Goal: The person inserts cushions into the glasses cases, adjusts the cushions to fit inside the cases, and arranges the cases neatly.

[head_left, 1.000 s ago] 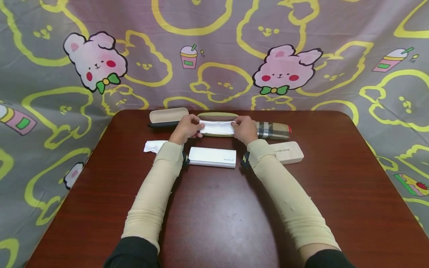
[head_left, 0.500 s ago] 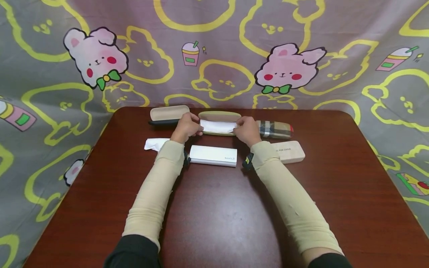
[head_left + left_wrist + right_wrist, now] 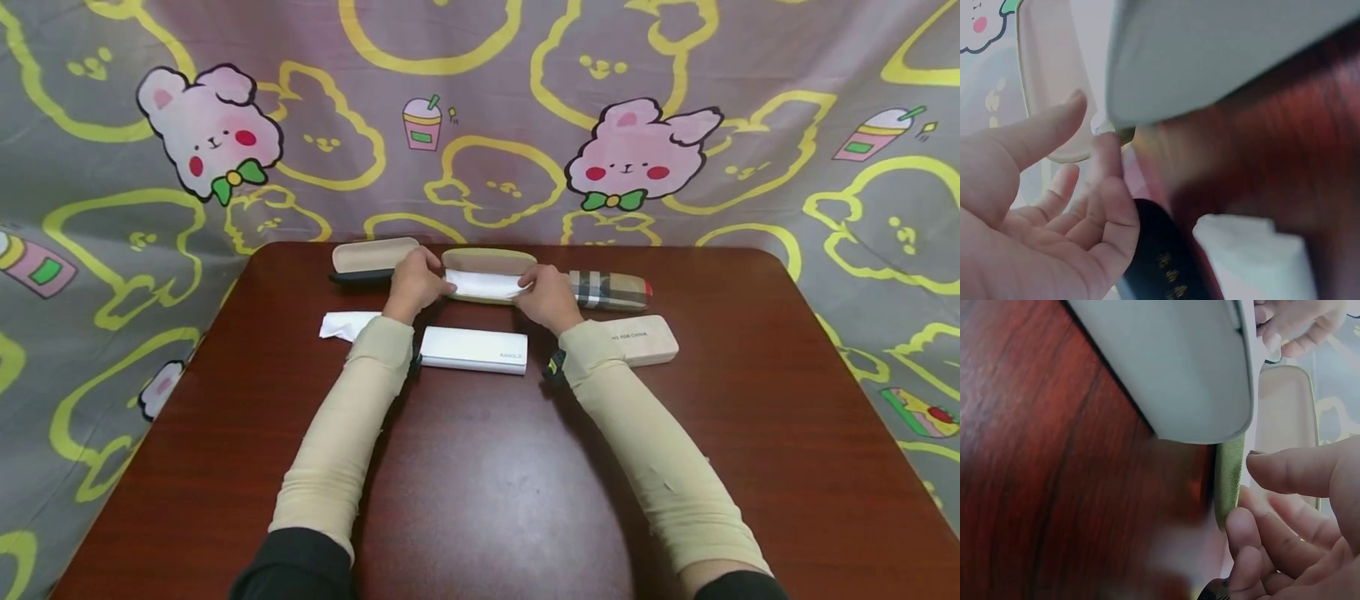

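Near the back edge, an olive-green glasses case [image 3: 487, 260] stands with its lid raised. A folded white cloth [image 3: 483, 284] lies across its lower half. My left hand [image 3: 416, 283] is at the cloth's left end. In the left wrist view its index fingertip [image 3: 1108, 147] touches the cloth's corner, while the thumb stands apart. At the other end my right hand [image 3: 551, 298] pinches the cloth. In the right wrist view its thumb [image 3: 1272, 467] lies on the cloth and its fingers bend against the end of the case. The cloth's far side is hidden.
An open black case [image 3: 367, 258] with a beige lining stands at the back left, a plaid case [image 3: 615, 292] at the back right. Closer lie a white case [image 3: 475, 348], a cream case [image 3: 648, 340] and another white cloth [image 3: 347, 325]. Behind the table hangs a patterned curtain [image 3: 495, 108].
The cloth has sunk from being held stretched over the case to lying lower in it. My left thumb and fingers have shifted slightly at its end, and my right hand stays at its right end.
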`<state>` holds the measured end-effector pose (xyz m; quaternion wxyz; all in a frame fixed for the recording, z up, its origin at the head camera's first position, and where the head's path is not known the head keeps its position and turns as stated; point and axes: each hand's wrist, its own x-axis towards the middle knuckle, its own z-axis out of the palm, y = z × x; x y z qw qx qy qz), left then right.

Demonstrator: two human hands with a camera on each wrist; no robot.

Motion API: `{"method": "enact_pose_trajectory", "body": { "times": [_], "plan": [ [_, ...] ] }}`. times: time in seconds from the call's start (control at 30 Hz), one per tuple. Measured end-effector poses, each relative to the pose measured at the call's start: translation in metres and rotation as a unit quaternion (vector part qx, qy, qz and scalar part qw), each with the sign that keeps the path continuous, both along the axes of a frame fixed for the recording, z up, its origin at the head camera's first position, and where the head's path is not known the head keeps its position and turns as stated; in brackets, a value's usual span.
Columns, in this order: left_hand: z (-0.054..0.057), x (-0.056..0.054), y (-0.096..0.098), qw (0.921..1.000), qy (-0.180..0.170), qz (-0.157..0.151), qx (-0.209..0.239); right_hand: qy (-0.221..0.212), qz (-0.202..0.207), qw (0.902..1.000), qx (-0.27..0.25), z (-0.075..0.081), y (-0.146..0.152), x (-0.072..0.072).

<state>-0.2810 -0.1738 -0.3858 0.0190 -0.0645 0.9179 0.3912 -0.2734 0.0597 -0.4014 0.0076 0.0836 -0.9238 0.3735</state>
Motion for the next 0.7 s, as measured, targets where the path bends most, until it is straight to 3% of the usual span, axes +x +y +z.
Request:
{"method": "enact_pose_trajectory", "body": {
  "times": [0.3, 0.43, 0.7],
  "plan": [
    [-0.0012, -0.0021, -0.0013, 0.9948, -0.026, -0.076, -0.063, -0.024, -0.006, 0.999, -0.037, -0.0048, 0.0013, 0.0024],
    [-0.0039, -0.0031, -0.0015, 0.9942, -0.016, -0.078, -0.073, -0.01, -0.015, 0.9983, -0.055, -0.0059, 0.001, 0.0021],
    [-0.0021, -0.0018, 0.0014, 0.9916, -0.013, -0.089, -0.092, 0.033, -0.013, 0.9992, -0.015, -0.0079, 0.004, -0.0006]
  ]
}}
